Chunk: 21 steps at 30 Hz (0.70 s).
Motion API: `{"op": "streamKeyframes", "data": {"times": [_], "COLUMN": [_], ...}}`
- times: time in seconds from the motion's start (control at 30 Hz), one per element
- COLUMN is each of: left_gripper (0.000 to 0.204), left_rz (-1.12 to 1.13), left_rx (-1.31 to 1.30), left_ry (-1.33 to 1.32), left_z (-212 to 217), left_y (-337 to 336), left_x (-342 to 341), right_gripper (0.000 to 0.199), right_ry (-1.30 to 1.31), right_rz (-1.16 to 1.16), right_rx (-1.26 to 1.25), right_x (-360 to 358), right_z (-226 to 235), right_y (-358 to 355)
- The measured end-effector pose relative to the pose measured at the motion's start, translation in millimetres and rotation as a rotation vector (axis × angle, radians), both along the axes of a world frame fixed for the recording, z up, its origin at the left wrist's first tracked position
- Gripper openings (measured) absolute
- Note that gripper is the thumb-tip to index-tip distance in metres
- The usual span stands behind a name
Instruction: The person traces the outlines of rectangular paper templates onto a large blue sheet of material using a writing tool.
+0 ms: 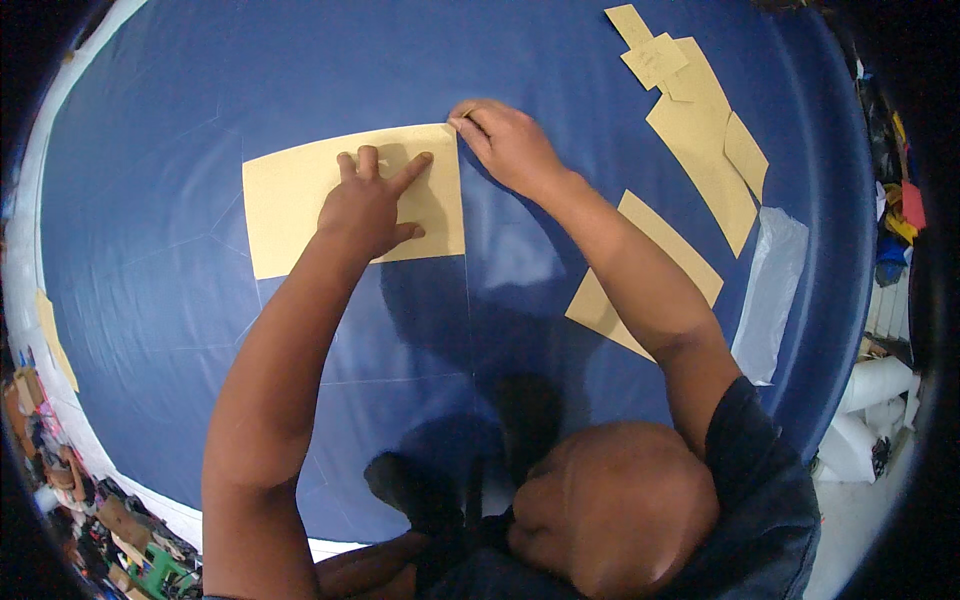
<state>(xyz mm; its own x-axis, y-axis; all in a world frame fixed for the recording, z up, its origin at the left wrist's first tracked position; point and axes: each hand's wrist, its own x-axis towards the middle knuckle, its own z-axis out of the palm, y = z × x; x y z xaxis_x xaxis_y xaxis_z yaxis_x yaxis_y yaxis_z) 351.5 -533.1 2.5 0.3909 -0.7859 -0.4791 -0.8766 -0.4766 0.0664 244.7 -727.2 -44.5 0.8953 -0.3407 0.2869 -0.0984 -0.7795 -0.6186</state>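
Note:
A four-sided pale yellow card pattern piece (290, 210), its top edge slightly curved, lies flat on a large blue sheet of material (140, 290). My left hand (365, 205) presses down on the card with its fingers spread. At the card's far right corner, my right hand (505, 140) is closed in a pinch, its fingertips meeting the corner. Whatever is between those fingertips is too small to make out. Fine pale lines run across the blue sheet around the card, some continuing from its edges.
Another yellow card piece (650, 250) lies partly under my right forearm. Several more card pieces (705, 120) overlap at the far right, beside a strip of translucent plastic (775, 290). White rolls (870, 410) stand beyond the right edge; clutter (110, 520) fills the lower left.

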Motion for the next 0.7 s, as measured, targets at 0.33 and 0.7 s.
{"op": "streamKeyframes", "data": {"times": [0.33,0.7], "left_gripper": [0.069,0.064], "left_rz": [0.335,0.272], "left_rx": [-0.475,-0.697], "left_ry": [-0.259,-0.158], "left_z": [-48,-60], "left_y": [74,-56], "left_x": [-57,67], "right_gripper": [0.020,0.023], "right_ry": [0.138,0.175], "right_rz": [-0.154,-0.145], "right_rx": [-0.131,-0.128], "right_x": [-87,-82], "right_z": [-22,-25], "right_y": [25,27]}}
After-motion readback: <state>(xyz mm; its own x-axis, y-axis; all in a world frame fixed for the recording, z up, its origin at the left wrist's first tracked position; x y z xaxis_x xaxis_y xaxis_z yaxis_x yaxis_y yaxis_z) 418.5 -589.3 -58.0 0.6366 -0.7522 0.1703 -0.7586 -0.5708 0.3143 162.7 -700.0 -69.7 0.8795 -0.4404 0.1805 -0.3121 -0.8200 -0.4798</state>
